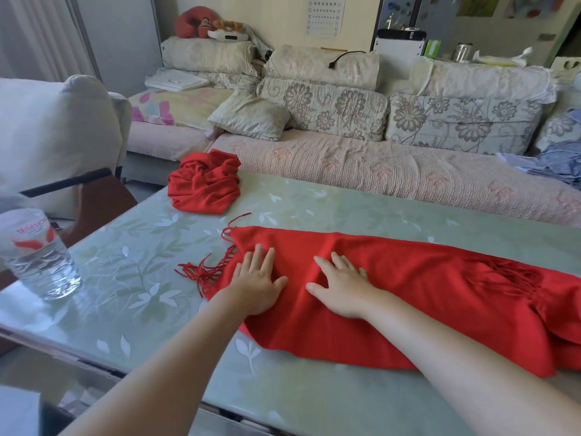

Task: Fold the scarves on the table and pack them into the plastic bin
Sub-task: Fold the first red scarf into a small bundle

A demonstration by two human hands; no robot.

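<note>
A person's two bare hands press flat on a long red woollen scarf with tasselled fringe [424, 294], which lies spread lengthwise across a glass-topped surface with a pale leaf pattern [314, 209]. The left hand [257, 283] rests palm down near the scarf's left end, fingers straight and slightly fanned, gripping nothing. The right hand [341, 289] lies just beside it on the same cloth, also released, its fingers spread wide and its thumb pointing towards the left hand. A small ridge of fabric rises between the two hands. Loose red tassels [204, 272] trail off the scarf's left end onto the glass; a second band of fringe [509, 275] lies folded over the cloth towards the scarf's right end.

Beyond the scarf's left end, apart from it, a second red scarf sits in a crumpled heap [204, 184] at the far edge of the surface. Well to the left of the spread scarf stands a clear plastic water bottle with a red-printed label [41, 256]. Behind the scarf runs a floral-patterned sofa with cushions [377, 171].
</note>
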